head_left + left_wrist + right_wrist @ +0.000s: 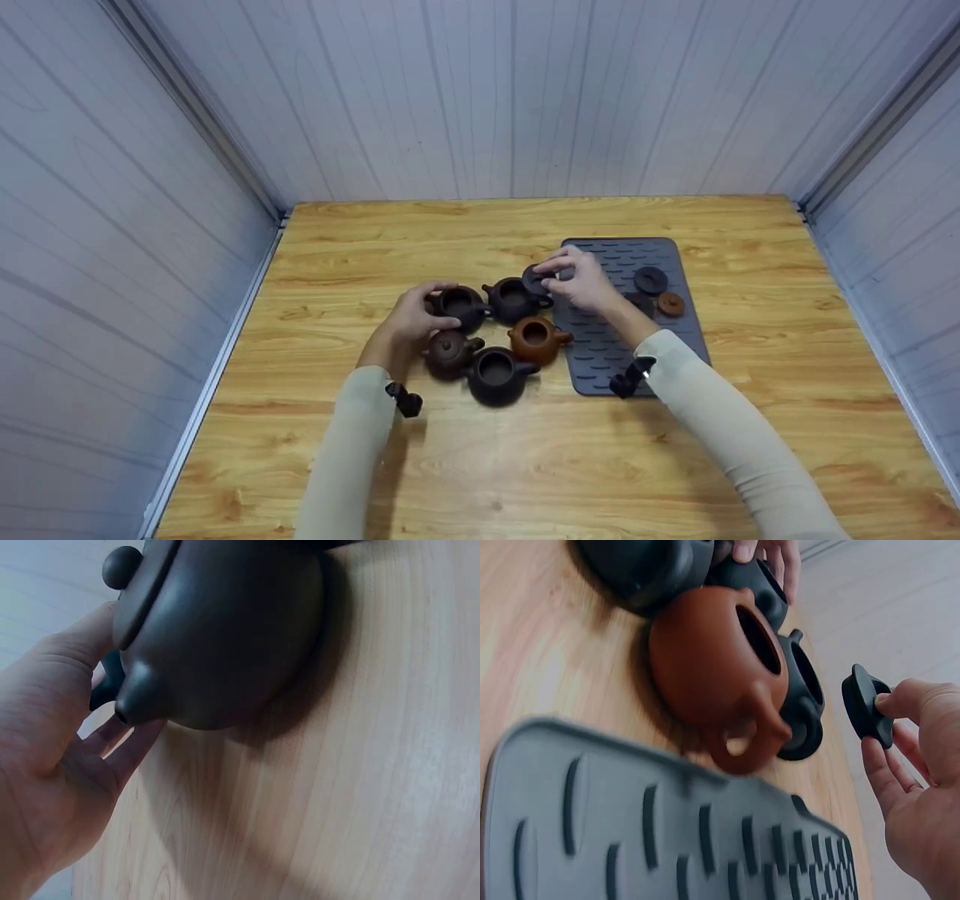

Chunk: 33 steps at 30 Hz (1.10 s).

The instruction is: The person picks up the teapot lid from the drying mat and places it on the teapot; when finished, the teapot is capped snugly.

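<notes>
Dark lid (pixel 535 279) pinched in your right hand (pixel 581 283), hovering beside far-right open pot (pixel 514 298). Left hand (pixel 417 319) curls around far-left pot (pixel 459 306). One lidded pot (pixel 448 351) near left (four others open); two lids (pixel 651 280) remain on mat (pixel 600 352).

You see a reddish-brown teapot (pixel 535 339) among dark, perhaps brown-black, teapots (pixel 496 375); grey ribbed mat (pixel 600 352); yellow wood-grain tabletop (pixel 525 465).
</notes>
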Motion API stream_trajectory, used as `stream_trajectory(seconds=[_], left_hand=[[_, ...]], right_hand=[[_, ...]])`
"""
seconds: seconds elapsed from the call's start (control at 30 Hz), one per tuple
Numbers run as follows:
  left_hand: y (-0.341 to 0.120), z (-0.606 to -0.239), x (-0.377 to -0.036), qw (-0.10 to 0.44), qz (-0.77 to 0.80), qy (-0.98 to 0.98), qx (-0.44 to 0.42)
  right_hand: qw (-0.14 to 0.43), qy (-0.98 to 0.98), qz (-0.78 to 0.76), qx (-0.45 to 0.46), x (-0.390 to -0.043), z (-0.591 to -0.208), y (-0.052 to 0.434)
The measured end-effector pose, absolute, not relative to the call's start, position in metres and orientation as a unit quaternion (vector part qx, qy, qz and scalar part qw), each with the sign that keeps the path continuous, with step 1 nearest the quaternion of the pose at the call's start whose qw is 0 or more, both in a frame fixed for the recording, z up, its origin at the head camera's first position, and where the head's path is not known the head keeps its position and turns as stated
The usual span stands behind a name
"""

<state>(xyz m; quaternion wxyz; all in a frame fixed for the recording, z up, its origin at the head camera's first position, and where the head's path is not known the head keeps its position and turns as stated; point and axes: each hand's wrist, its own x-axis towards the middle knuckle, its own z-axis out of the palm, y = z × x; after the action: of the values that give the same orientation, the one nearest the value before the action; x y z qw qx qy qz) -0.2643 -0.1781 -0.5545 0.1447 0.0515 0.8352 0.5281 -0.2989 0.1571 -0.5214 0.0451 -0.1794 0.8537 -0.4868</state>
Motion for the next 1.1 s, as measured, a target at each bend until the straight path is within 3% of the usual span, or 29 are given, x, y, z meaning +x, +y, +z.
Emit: stream_trajectory(seconds=[0.67, 1.1], left_hand=[[-0.177, -0.554, -0.266, 0.139, 0.517, 0.843, 0.054], [-0.179, -0.558, -0.267, 0.133, 0.511, 0.847, 0.061]], right_hand=[[0.085, 0.827, -0.511, -0.219, -0.291, -0.515, 0.091], [0.070, 0.832, -0.490, -0.253, -0.294, -0.515, 0.057]])
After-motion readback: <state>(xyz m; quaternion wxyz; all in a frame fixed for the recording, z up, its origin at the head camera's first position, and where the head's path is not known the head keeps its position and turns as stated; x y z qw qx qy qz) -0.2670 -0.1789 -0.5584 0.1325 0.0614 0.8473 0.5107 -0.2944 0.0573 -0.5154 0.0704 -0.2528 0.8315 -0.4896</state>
